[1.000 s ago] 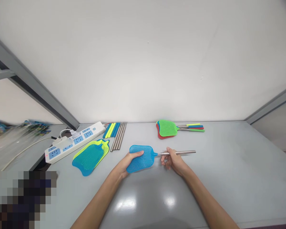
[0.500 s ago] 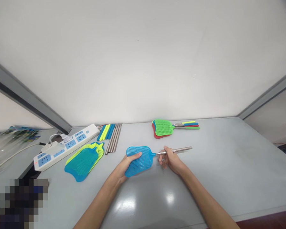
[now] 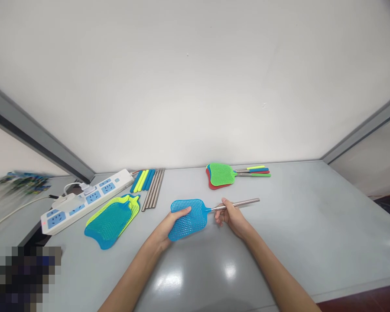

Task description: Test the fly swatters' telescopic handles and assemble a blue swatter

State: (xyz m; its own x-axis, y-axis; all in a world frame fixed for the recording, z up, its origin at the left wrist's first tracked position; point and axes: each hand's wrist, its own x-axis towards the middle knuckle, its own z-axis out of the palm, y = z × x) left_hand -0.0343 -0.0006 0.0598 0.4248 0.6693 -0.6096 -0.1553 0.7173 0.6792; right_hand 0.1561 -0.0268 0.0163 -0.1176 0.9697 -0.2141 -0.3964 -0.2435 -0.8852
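Between my hands is a blue fly swatter head (image 3: pixel 190 221) joined to a bare metal rod (image 3: pixel 245 203). My left hand (image 3: pixel 169 225) is closed on the head's left edge, its thumb lying across the mesh and the other fingers hidden beneath. My right hand (image 3: pixel 230 216) pinches the rod near the head's neck with thumb and forefinger, the remaining fingers curled below. The rod's bare end points right. Behind lies a stack of swatters with a green head (image 3: pixel 222 174) on top and coloured grips on their rods. To the left rest loose blue and yellow swatter heads (image 3: pixel 112 223).
Several metal rods (image 3: pixel 155 190) lie beside blue and yellow grip sleeves (image 3: pixel 143 180) near the wall. A white power strip (image 3: pixel 91 199) with plugs and cable slants along the left. Plastic packaging (image 3: pixel 16 199) sits at the far left. A pale wall (image 3: pixel 195 95) bounds the grey table (image 3: pixel 299 221).
The view has shifted slightly, so everything sits a little further left. Both hands keep the same hold on the blue head and rod.
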